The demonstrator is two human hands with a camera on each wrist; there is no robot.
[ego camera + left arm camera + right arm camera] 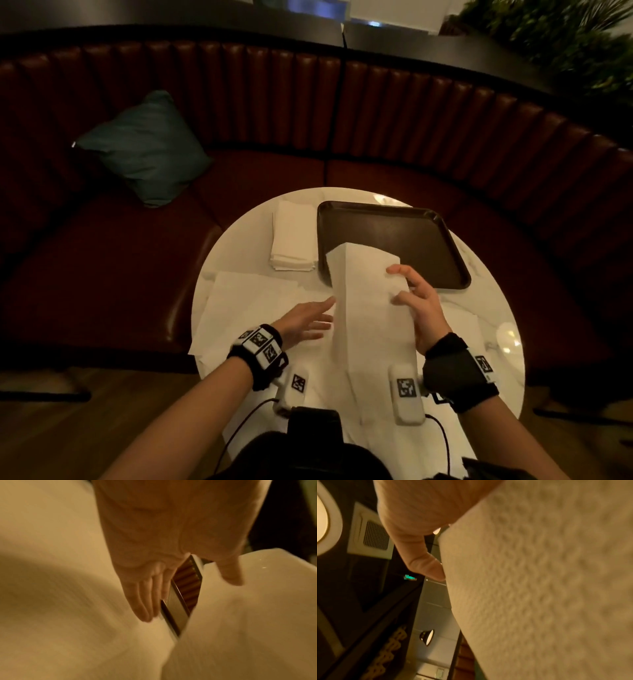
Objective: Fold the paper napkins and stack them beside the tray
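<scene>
A long folded white napkin point(370, 308) is raised at a slant over the round table, its far end over the near-left corner of the dark tray point(394, 229). My right hand point(416, 301) pinches the napkin's right edge; the right wrist view shows the thumb point(426, 563) against the embossed paper point(539, 588), which hides the fingers. My left hand point(310, 320) is flat with straight fingers point(147, 601) just left of the napkin point(248, 615), over loose unfolded napkins point(246, 301). A stack of folded napkins point(293, 240) lies left of the tray.
The white marble table point(493, 308) is small, with its edge close on all sides. A dark red banquette point(376, 109) curves behind it, with a teal cushion point(144, 147) on the left seat. Plants point(565, 41) stand at the far right.
</scene>
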